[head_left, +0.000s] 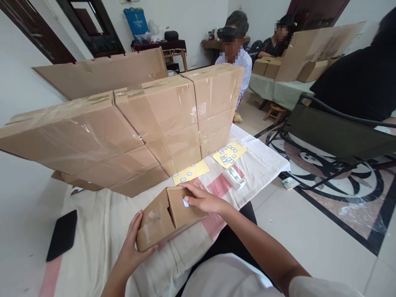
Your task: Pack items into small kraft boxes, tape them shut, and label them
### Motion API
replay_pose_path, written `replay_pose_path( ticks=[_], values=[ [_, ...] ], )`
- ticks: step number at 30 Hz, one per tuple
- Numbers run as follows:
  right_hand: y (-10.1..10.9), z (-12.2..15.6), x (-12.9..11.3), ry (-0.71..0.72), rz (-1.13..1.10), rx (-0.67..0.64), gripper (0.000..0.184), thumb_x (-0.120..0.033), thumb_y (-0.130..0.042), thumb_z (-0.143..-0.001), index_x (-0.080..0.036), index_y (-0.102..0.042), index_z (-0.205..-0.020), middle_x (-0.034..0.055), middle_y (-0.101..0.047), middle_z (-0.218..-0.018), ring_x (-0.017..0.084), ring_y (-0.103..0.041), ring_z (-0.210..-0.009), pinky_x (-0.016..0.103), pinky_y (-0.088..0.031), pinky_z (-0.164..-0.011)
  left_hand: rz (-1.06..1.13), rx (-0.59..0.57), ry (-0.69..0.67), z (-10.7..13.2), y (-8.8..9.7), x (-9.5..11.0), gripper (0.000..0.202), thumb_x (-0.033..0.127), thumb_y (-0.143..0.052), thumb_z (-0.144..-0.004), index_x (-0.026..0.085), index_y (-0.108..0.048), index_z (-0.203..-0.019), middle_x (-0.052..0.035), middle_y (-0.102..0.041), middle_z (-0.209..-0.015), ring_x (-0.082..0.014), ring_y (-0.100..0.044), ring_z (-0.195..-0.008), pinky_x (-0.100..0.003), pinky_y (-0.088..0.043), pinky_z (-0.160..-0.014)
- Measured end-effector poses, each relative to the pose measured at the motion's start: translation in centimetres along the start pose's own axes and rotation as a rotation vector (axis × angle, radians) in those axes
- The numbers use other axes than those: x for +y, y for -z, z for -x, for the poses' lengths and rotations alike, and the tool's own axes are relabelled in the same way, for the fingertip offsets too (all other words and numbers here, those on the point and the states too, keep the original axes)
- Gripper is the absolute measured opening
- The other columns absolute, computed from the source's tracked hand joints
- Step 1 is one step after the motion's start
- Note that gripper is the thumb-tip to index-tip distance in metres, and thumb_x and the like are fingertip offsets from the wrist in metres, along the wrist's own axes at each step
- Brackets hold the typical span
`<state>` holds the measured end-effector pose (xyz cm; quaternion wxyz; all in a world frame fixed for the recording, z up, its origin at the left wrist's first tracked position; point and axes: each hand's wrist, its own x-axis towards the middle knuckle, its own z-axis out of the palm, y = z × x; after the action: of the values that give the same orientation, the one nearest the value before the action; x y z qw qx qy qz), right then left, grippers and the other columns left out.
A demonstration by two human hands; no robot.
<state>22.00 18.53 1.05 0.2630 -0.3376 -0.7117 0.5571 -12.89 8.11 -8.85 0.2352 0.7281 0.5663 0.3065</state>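
Note:
A small brown cardboard box (156, 222) is held tilted just above or on the cloth in front of me; I cannot tell whether it touches. Round its left end my left hand (134, 243) is closed, thumb at the near side and fingers at the far edge. At the other end my right hand (202, 200) grips the box, with the thumb pressed on a small blue-edged white sticker (186, 202). Two yellow sheets bear similar stickers: one sheet (202, 168) is just beyond the box, the other sheet (239, 149) farther right. Beside them lies a white device (234, 178).
A wall of taped cardboard boxes (167, 119) stands across the cloth-covered table (93, 235). A black phone-like slab (62, 235) lies at the left. Several people sit beyond and to the right, near a folding chair (337, 136) and another table (286, 93).

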Motion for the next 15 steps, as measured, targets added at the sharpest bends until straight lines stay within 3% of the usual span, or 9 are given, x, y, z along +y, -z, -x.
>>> replay_pose_path(
  ticks=[4, 8, 13, 15],
  values=[
    [0.6, 0.2, 0.1, 0.063, 0.022, -0.127, 0.079, -0.053, -0.062, -0.097, -0.030, -0.025, -0.164, 0.0054, -0.025, -0.168, 0.025, -0.015, -0.156, 0.045, -0.013, -0.128, -0.020, -0.003, -0.019, 0.0, 0.1, -0.8, 0.099, 0.042, -0.076, -0.081, 0.032, -0.020, -0.162, -0.0170, -0.026, -0.168, -0.0418, -0.024, -0.156, -0.069, -0.028, -0.120],
    [1.6, 1.5, 1.0, 0.077, 0.013, -0.160, 0.092, -0.058, -0.064, -0.094, -0.028, -0.015, -0.167, 0.0068, -0.016, -0.172, 0.024, -0.008, -0.159, 0.043, -0.011, -0.129, -0.040, 0.008, -0.072, -0.8, 0.0, -1.1, 0.099, 0.042, -0.076, -0.080, 0.033, -0.021, -0.162, -0.0160, -0.029, -0.167, -0.0421, -0.027, -0.155, -0.068, -0.030, -0.118],
    [2.0, 5.7, 2.8, -0.040, 0.105, -0.181, 0.148, -0.063, -0.090, -0.063, -0.023, 0.008, -0.167, 0.0153, 0.000, -0.173, 0.035, 0.005, -0.160, 0.050, -0.004, -0.129, -0.104, -0.069, -0.146, -2.8, 0.1, 0.6, 0.097, 0.037, -0.075, -0.079, 0.034, -0.024, -0.162, -0.0138, -0.032, -0.167, -0.0386, -0.033, -0.153, -0.062, -0.038, -0.117],
    [1.6, 7.8, 3.5, -0.096, 0.198, -0.098, 0.154, -0.058, -0.094, -0.056, -0.019, 0.006, -0.167, 0.0207, -0.007, -0.171, 0.041, -0.001, -0.159, 0.056, -0.003, -0.128, -0.159, -0.137, -0.171, -3.9, 0.1, 2.1, 0.096, 0.033, -0.075, -0.078, 0.035, -0.026, -0.161, -0.0136, -0.032, -0.167, -0.0372, -0.037, -0.151, -0.058, -0.042, -0.116]
  ],
)
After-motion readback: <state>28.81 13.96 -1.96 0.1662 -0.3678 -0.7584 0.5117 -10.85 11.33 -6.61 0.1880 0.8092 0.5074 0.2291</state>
